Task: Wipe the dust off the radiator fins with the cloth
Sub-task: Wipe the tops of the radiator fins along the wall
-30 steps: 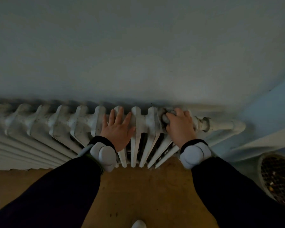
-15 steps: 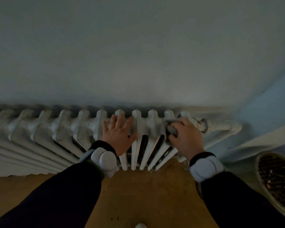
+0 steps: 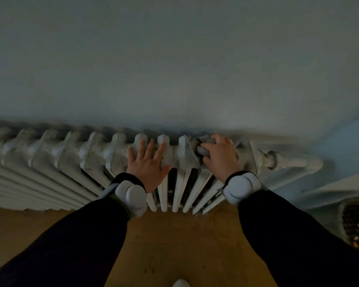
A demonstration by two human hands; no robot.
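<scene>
The white-painted, ribbed cast-metal radiator (image 3: pixel 66 160) is standing against the pale grey plaster wall (image 3: pixel 174 69). Its fins are running in a row from the far left of the view to the white feed pipe (image 3: pixel 292 161) at the right end. The small, crumpled grey cloth (image 3: pixel 201 150) is sitting on top of the radiator near that right end, just right of one upright fin (image 3: pixel 184 154). The right hand (image 3: pixel 221 159) is gripping it, fingers curled over the wad and pressing it down against the metal. The left hand (image 3: pixel 148 169) is lying flat on the fin tops a little further left, fingers straight and spread, holding nothing; it appears to be bracing the person. Both wrists are carrying pale grey rounded pods (image 3: pixel 131 196) above dark sleeves.

Handling, as judged: the cloth is looking soft, light and fully compliant, so it should be moulding itself to the rounded caps and pushing into the narrow slots. Bunched as it is, it is offering a firm pad under the fingertips. A grip over the top of the wad, leaving a loose edge free to trail into a gap, seems best. The radiator is rigid, heavy and fixed, and should be taking firm pressure without concern. Its paint is looking chipped and grimy on several caps, where rough edges could snag the fabric. Fins to the left are showing dark specks and appear not yet wiped.
</scene>
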